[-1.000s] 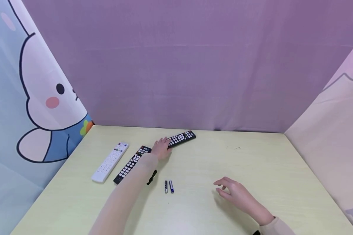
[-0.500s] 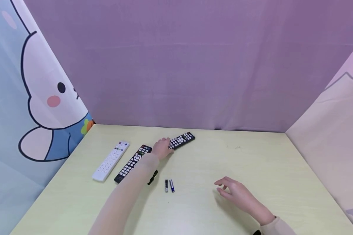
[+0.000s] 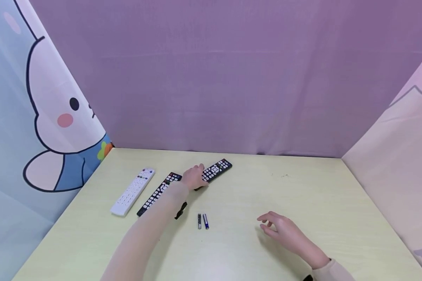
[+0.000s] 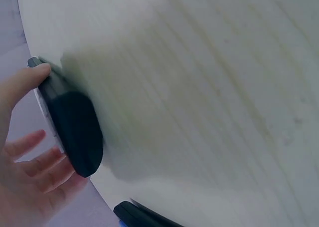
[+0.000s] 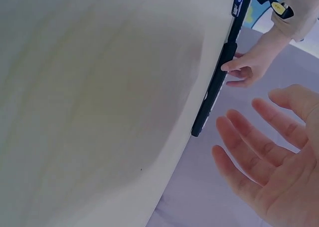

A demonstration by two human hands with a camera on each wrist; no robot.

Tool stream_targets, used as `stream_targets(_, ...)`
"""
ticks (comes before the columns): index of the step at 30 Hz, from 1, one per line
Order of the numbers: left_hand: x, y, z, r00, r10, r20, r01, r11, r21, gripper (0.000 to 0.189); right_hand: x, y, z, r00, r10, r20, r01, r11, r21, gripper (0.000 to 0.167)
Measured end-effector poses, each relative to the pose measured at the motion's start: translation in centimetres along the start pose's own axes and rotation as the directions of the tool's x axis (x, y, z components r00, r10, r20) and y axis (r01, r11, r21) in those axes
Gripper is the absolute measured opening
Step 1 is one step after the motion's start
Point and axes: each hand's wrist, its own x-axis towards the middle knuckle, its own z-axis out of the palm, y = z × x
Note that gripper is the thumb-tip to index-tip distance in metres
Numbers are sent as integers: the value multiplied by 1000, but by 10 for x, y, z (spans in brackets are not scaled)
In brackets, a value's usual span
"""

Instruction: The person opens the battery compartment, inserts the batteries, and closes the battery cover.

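Observation:
My left hand (image 3: 194, 177) grips a black remote control (image 3: 217, 169) with white buttons at the back of the table, its thumb on one long edge and fingers by the other. In the left wrist view that remote (image 4: 76, 132) stands tilted on its side edge-on, a smooth dark underside toward the camera. My right hand (image 3: 285, 233) hovers over the right half of the table, fingers loosely bent, holding nothing. Two small batteries (image 3: 199, 221) lie side by side between the hands.
A second black remote (image 3: 158, 193) lies left of the left forearm, which partly covers it. Further left is a white remote (image 3: 133, 192). A purple curtain (image 3: 225, 86) closes off the table's (image 3: 302, 187) back edge, with printed cloths at both sides.
The left hand has turned the black remote to a steeper angle, its far end drawn slightly left and toward me. The near end now shows below the hand. The right hand stays put.

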Motion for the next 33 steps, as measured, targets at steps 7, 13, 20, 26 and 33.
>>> stream_targets(7, -1, -1, -1, 992, -48, 115, 48, 999, -3, 57, -1, 0, -1, 1000, 12, 14, -12, 1000, 8, 17)
stream_targets(13, -7, -2, -7, 984, -93, 154, 110, 988, -109, 38, -2, -1, -1, 1000, 9, 8, -9, 1000, 15, 17)
stream_targets(20, -15, -14, -13, 985, -101, 143, 135, 957, -256, 52, -2, -2, -1, 1000, 5, -6, -5, 1000, 12, 17)
stream_targets(26, -21, -27, -17, 984, -65, 167, 142, 854, -500, 62, -2, -2, -1, 1000, -11, -5, 11, 1000, 14, 17)
stream_targets(33, -28, -35, -16, 969, -53, 240, 236, 480, -845, 61, -3, -3, 0, 1000, -10, -2, 10, 1000, 14, 17)
